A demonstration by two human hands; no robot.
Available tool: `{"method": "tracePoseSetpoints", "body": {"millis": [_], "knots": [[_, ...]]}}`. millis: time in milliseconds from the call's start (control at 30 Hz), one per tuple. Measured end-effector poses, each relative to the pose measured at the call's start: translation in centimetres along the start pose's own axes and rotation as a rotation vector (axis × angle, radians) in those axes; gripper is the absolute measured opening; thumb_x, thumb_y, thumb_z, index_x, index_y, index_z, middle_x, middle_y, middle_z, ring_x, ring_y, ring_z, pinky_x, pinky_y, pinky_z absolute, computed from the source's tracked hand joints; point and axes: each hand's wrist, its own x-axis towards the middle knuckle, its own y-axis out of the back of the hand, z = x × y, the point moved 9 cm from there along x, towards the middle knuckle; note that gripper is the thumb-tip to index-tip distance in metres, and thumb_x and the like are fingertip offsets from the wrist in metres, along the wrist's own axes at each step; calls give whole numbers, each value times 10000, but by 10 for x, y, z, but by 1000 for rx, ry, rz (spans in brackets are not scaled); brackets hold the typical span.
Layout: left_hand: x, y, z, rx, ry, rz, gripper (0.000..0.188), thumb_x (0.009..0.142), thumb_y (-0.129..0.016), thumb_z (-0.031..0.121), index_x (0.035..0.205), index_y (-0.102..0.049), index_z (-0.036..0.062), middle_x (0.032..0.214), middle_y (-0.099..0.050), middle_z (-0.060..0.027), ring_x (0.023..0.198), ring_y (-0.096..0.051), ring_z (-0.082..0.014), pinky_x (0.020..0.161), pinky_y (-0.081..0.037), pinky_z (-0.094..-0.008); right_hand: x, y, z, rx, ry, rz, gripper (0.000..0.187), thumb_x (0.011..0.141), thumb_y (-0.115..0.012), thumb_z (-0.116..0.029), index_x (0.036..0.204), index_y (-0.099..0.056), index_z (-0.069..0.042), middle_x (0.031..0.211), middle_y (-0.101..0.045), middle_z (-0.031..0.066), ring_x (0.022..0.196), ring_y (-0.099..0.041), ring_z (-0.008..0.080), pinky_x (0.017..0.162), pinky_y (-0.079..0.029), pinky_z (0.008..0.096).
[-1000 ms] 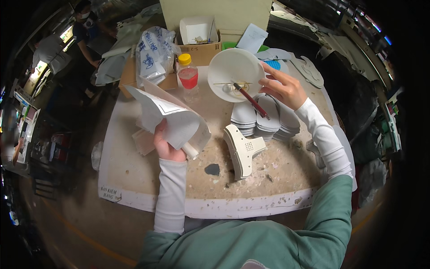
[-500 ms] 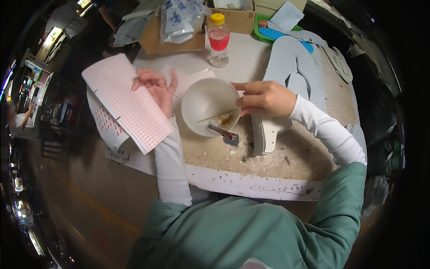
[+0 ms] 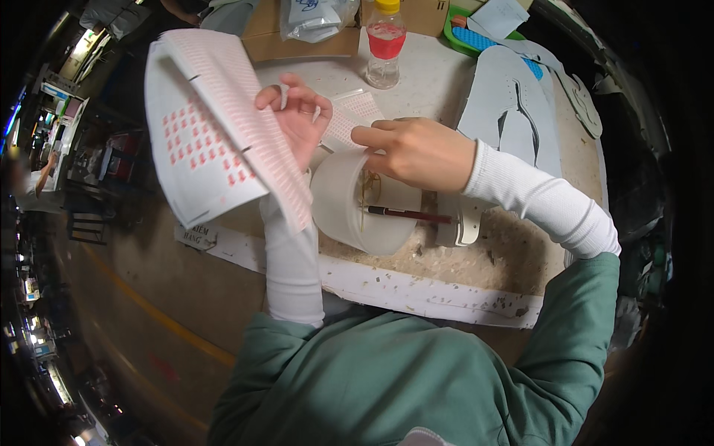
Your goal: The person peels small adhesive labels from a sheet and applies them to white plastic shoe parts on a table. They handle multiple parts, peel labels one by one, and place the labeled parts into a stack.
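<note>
My left hand point(image 3: 297, 123) holds up a stack of white sheets point(image 3: 216, 134) covered with small red stickers, fanned out to the left of the table. My right hand point(image 3: 416, 152) grips the rim of a white bowl point(image 3: 357, 204) tilted on its side at the table's near edge. A brush with a dark red handle point(image 3: 409, 215) rests across the bowl's mouth. A white shoe piece point(image 3: 457, 223) lies just right of the bowl, partly under my forearm.
Grey cut shoe uppers point(image 3: 513, 111) lie on the table to the right. A clear bottle with a red label and yellow cap point(image 3: 385, 44) stands at the back beside a cardboard box point(image 3: 297, 41) with plastic bags. A green tray point(image 3: 483, 37) sits far right.
The bowl has come down from the back of the table to the near edge in my right hand. My left hand has lifted and fanned the sticker sheets; the view has moved closer.
</note>
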Motion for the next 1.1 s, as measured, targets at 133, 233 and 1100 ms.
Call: {"method": "tracePoseSetpoints", "body": {"millis": [133,233,1100], "knots": [[-13,-38,-3,-99,249,-310,295,909,-566,173,622,-508,139,1053,-576,-25,1058,-566,-203,1120,-94,-767,13,-30,14,-48,-200,-243,104,736,-672,-110,750,-657,-8,1029,-586,101,1051,-603,233,765,-567,362],[-14,-21,-11,200,376,-188,315,924,-545,200,616,-499,150,1034,-581,-17,1101,-556,-221,1080,-116,-810,20,-20,11,-135,-141,-96,110,724,-688,-126,732,-676,-17,1043,-596,98,1071,-601,232,749,-566,359],[-34,-10,-45,502,22,309,757,992,-331,602,1564,-134,146,1542,-299,-203,1436,-295,-355,1142,-308,-615,-19,-111,6,199,-344,-679,269,714,-785,-267,854,-741,-42,817,-714,165,821,-713,333,710,-574,411]]}}
